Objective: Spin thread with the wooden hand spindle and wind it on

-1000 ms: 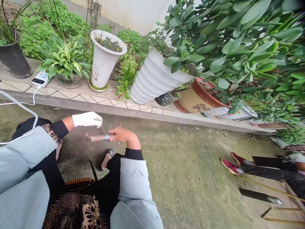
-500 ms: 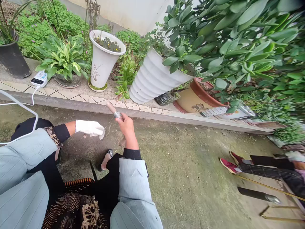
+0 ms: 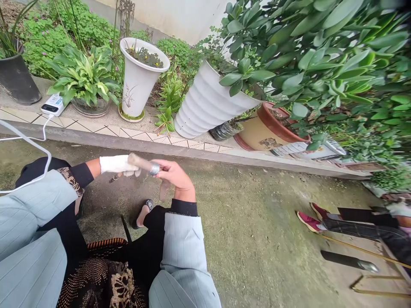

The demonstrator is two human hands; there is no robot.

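My right hand (image 3: 175,174) is bare and closed around a short stick-like spindle (image 3: 143,164) with grey thread or wire wound near the hand end; the stick points left, nearly level. My left hand (image 3: 117,165) wears a white glove and sits just behind the stick's free end, fingers curled. A thin strand seems to run between the two hands, but it is blurred. Both hands hover above the concrete ground (image 3: 257,222), over my foot in a sandal (image 3: 143,214).
A raised tiled ledge (image 3: 96,128) carries a black pot (image 3: 17,79), a leafy plant (image 3: 81,79), a tall white pot (image 3: 139,79), a ribbed white pot (image 3: 205,105) and a brown pot (image 3: 266,130). A power bank (image 3: 53,105) with white cable lies there. Another person's legs (image 3: 353,222) show at right.
My right hand swung the stick up to point at the ledge, then brought it back down to nearly level. My gloved left hand stayed close, now behind the stick's tip.
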